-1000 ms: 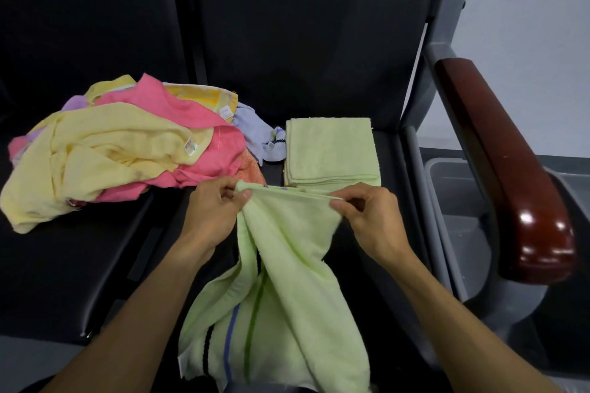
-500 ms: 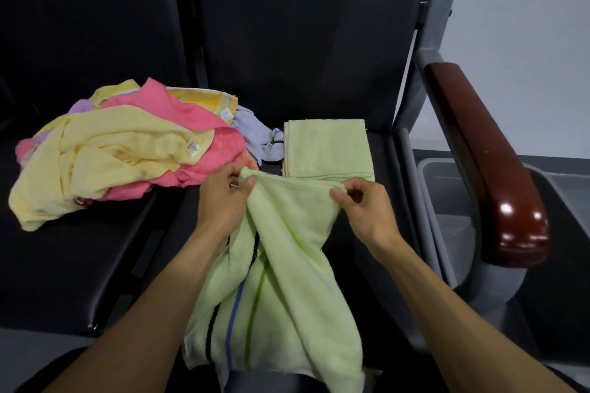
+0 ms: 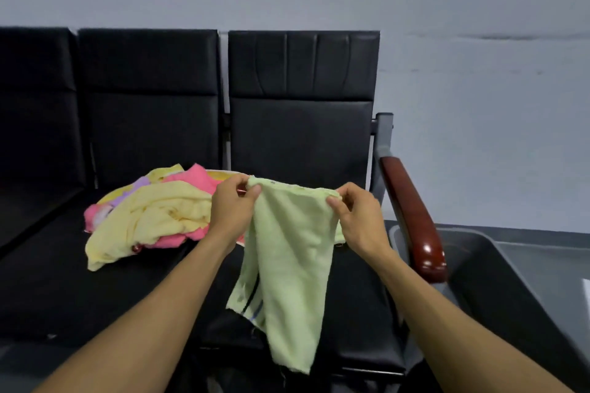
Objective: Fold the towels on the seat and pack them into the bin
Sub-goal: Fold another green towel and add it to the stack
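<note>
A light green towel with dark and blue stripes near its lower edge hangs in the air over the right black seat. My left hand pinches its top left corner and my right hand pinches its top right corner. A heap of yellow, pink and purple towels lies on the middle seat to the left. The grey bin stands on the floor at the right, beyond the armrest. The hanging towel and my hands hide the seat behind them.
A dark red wooden armrest on a grey metal post separates the right seat from the bin. Black seat backs rise behind the towels. A plain grey wall fills the background.
Both hands have lifted the green towel up off the seat, so it now hangs free. The view has tilted upward. The folded green towel behind is no longer visible.
</note>
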`<action>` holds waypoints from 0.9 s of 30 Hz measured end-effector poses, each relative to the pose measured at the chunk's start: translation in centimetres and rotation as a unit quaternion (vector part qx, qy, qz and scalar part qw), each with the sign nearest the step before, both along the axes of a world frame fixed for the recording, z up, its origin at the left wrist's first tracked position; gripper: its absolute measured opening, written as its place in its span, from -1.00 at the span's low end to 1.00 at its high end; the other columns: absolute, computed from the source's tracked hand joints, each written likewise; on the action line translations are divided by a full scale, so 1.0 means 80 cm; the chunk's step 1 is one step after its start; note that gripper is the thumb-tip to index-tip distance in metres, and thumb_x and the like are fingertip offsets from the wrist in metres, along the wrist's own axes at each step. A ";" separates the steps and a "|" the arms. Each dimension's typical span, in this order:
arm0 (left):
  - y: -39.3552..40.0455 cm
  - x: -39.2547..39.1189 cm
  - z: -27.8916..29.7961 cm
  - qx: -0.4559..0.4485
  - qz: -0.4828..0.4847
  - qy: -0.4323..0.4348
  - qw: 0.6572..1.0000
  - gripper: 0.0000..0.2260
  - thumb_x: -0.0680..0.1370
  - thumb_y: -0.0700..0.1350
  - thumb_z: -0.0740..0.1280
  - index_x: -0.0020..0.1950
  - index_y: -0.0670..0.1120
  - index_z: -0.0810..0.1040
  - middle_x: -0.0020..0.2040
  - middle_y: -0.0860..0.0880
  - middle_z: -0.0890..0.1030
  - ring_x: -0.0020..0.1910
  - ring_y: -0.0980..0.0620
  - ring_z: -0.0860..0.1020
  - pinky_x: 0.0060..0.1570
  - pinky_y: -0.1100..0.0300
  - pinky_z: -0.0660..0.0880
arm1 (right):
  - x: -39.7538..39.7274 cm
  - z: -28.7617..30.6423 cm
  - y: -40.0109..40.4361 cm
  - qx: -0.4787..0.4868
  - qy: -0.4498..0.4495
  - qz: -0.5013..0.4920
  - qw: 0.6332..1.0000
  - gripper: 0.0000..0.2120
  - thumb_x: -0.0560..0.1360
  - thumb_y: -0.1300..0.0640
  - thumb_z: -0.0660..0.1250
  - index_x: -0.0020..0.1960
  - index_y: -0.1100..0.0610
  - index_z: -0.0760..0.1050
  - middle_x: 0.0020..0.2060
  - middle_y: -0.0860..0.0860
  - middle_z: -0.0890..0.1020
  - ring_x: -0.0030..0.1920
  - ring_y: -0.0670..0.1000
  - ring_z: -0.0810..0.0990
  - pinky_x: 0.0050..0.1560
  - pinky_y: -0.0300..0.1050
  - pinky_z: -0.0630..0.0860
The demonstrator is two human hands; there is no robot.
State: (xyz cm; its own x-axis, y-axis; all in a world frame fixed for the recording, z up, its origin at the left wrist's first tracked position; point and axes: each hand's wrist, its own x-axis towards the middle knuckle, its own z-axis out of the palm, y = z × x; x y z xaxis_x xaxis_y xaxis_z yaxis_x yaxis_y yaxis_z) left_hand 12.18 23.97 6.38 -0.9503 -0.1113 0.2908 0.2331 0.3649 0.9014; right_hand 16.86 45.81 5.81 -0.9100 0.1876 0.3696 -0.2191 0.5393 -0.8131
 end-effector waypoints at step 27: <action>0.009 0.029 0.054 -0.093 -0.015 0.065 0.993 -0.93 0.67 -0.21 0.13 0.01 -0.14 0.36 -0.25 -0.10 0.43 -0.32 0.01 0.34 -0.30 0.06 0.28 | 0.027 0.068 -0.008 0.003 0.027 -0.015 1.000 -0.80 0.69 0.11 0.12 -0.02 0.22 0.36 -0.27 -0.02 0.46 -0.24 -0.04 0.38 -0.23 -0.09 0.33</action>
